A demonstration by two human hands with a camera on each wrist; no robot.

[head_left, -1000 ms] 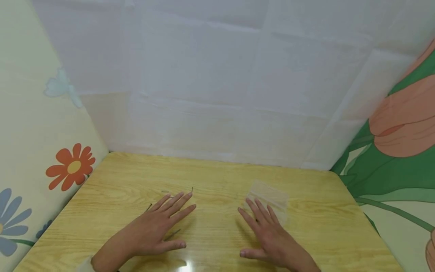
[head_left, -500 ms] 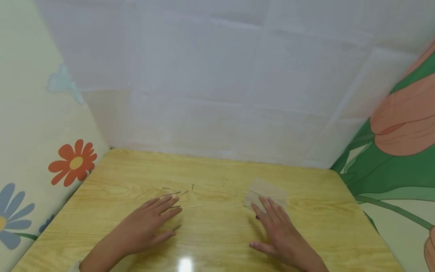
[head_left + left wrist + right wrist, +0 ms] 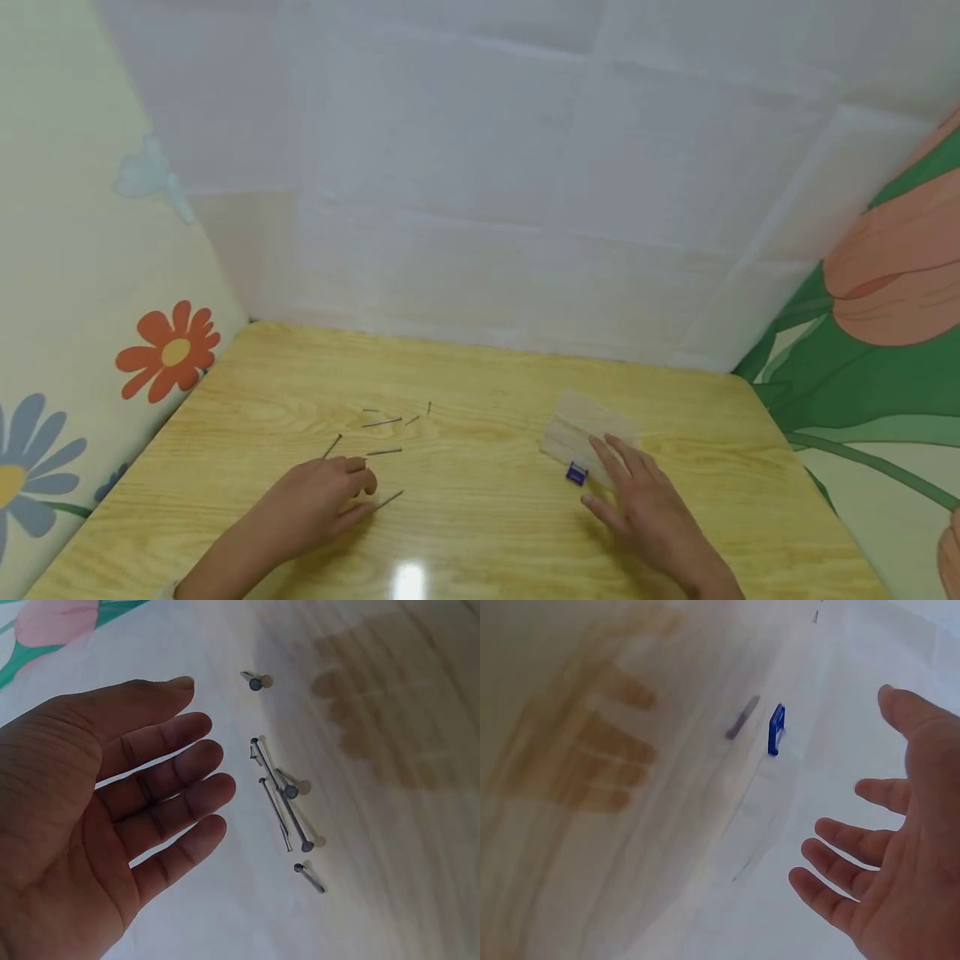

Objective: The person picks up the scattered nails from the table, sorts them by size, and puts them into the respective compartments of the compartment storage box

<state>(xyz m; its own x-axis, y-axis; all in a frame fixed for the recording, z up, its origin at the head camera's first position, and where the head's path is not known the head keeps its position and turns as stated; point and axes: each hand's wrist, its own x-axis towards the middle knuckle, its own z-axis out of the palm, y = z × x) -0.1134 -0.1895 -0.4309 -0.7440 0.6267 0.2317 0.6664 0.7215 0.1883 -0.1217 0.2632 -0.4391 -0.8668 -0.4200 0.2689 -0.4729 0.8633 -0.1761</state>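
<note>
Two bare hands above a wood-grain table (image 3: 480, 417); the left hand (image 3: 315, 504) has its fingers loosely bent, with a gap between thumb and fingertips, and holds nothing; the right hand (image 3: 652, 517) is spread wide, its fingers apart, and likewise holds nothing. Seven nails (image 3: 385, 452) of differing lengths lie scattered on the table, just beyond and beside the left hand; in the head view one nail ends at the left thumb, though contact cannot be told there, while the left wrist view shows the fingertips clear of the nails. A small blue object (image 3: 576, 473) with a pale edge lies near the right thumb and forefinger; any lettering on it is too small to read. Just behind it is a crumpled translucent sheet (image 3: 585, 423), its near part hidden by the right hand; behind the table hangs a creased white cloth (image 3: 450, 167); at the sides are a cream panel with printed flowers (image 3: 60, 250) and one with large pink blooms and green leaves (image 3: 892, 283).
</note>
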